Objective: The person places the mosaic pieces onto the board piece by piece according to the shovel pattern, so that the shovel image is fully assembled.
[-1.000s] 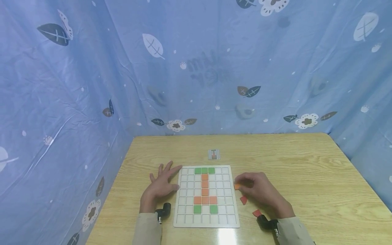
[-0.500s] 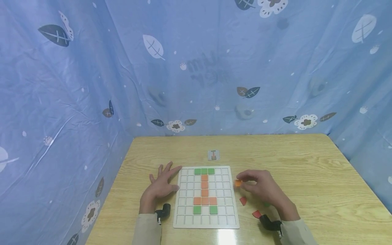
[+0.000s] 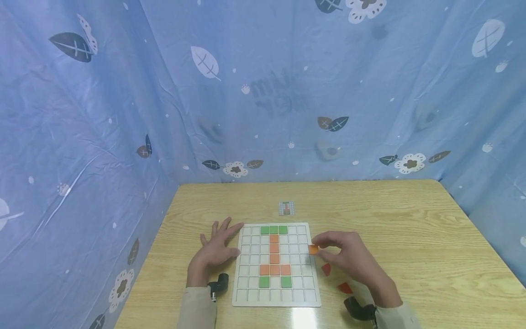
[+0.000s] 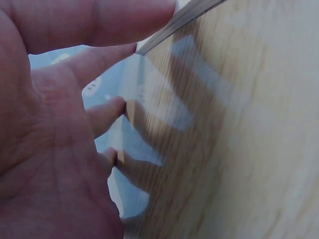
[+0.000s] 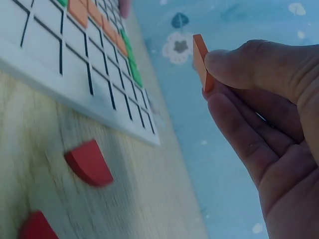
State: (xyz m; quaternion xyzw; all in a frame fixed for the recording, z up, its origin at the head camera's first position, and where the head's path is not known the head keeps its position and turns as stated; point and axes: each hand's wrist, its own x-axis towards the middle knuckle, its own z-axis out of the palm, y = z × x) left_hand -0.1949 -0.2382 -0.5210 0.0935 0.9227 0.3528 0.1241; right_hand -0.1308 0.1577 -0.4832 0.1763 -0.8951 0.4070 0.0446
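Note:
A white grid board (image 3: pixel 248 294) lies on the table, with green squares (image 3: pixel 273 230) along its far row and orange squares (image 3: pixel 274 248) running down the middle column. Two more green squares sit near the front. My right hand (image 3: pixel 349 253) pinches an orange square tile (image 3: pixel 313 250) between thumb and fingers, over the board's right edge. In the right wrist view this tile (image 5: pixel 201 62) is held up on edge, above the table. My left hand (image 3: pixel 215 249) lies with fingers spread at the board's left edge; its thumb (image 4: pixel 99 22) touches the edge in the left wrist view.
Two red quarter-round pieces (image 3: pixel 326 269) (image 5: pixel 91 164) lie on the wooden table right of the board, near the right hand. A small printed pattern card (image 3: pixel 286 208) lies behind the board. Blue patterned curtain (image 3: pixel 287 91) surrounds the table's back and sides.
My right hand has lifted the orange tile from beside the board and moved it left, over the board's right edge. The left hand stays in place.

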